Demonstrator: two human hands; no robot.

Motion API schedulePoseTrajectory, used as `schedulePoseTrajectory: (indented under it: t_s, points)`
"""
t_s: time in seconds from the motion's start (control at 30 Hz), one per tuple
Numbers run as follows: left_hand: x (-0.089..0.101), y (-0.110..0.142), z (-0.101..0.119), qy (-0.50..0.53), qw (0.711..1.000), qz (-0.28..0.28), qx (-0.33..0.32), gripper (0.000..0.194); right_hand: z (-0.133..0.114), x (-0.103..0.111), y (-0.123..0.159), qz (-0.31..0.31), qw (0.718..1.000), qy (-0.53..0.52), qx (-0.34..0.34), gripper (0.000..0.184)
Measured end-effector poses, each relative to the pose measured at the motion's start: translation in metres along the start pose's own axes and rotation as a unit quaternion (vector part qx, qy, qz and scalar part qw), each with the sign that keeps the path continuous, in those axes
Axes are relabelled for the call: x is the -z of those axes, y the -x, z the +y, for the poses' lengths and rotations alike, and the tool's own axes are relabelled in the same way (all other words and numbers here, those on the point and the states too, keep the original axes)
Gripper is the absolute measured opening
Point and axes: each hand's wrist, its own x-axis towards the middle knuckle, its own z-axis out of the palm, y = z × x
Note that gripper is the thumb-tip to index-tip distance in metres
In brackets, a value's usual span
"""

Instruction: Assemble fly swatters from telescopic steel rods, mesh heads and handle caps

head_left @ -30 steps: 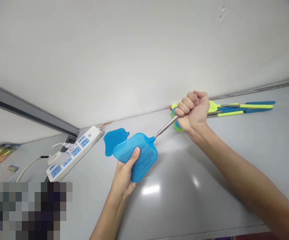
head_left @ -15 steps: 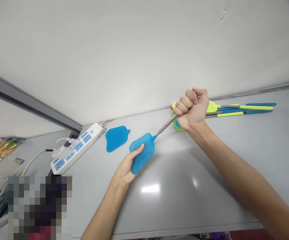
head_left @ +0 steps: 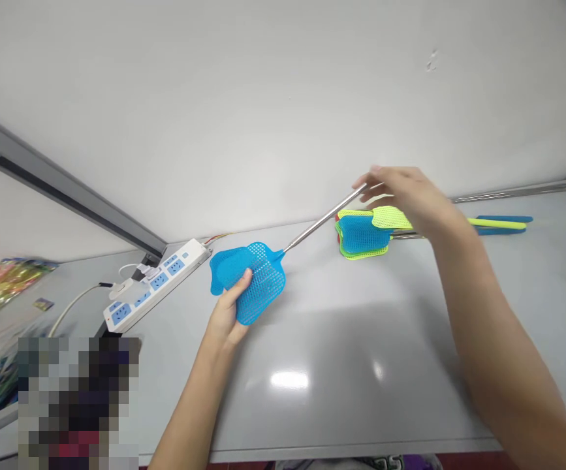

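The left hand (head_left: 226, 316) pinched the blue head (head_left: 266, 284), thumb on top. Along the rod (head_left: 324, 220), the right hand (head_left: 410, 192) had loosened from its fist, fingers parted, contact unclear; the left probably carried more. Beyond the grip lay a spare head (head_left: 224, 261), then swatters (head_left: 363, 235).

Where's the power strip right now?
Head view, left side: the white power strip lies on the grey table, just left of the blue swatter head gripped by the left hand, plugs in it.

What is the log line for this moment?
left hand: holds blue head | right hand: at rod end, grip unclear | swatters: on table
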Motion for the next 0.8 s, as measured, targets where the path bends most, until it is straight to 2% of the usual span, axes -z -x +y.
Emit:
schedulePoseTrajectory:
  t_s: [0.13, 0.2, 0.27, 0.33, 0.43, 0.5, 0.57, 0.8]
  points:
    - [-0.001, 0.004, -0.002, -0.038, 0.999, -0.026, 0.024, 0.041, -0.021, 0.044, -0.003, 0.048, 0.985, 0.128, 0.106, 0.023]
    - [-0.003, 0.008, -0.005, -0.056, 0.996, -0.048, 0.049, 0.040, -0.023, 0.072, -0.007, 0.074, 0.971, 0.186, 0.133, 0.018]
    - [-0.005, 0.011, -0.007, -0.067, 0.993, -0.072, 0.072, 0.039, -0.015, 0.103, -0.013, 0.072, 0.964, 0.240, 0.093, 0.010]
    - [-0.005, 0.013, -0.010, -0.072, 0.989, -0.092, 0.092, 0.037, 0.001, 0.132, -0.019, 0.088, 0.964, 0.250, -0.007, 0.017]
    - [-0.006, 0.015, -0.011, -0.064, 0.985, -0.112, 0.113, 0.032, 0.033, 0.163, -0.024, 0.113, 0.967, 0.168, -0.155, 0.017]
    - [-0.006, 0.016, -0.011, -0.053, 0.984, -0.120, 0.117, 0.030, 0.050, 0.173, -0.024, 0.105, 0.969, 0.131, -0.184, 0.017]
    - [-0.006, 0.017, -0.011, -0.044, 0.984, -0.128, 0.118, 0.029, 0.061, 0.176, -0.021, 0.099, 0.974, 0.123, -0.165, 0.019]
    - [-0.004, 0.016, -0.011, -0.042, 0.983, -0.136, 0.119, 0.029, 0.068, 0.172, -0.013, 0.132, 0.976, 0.134, -0.111, 0.019]
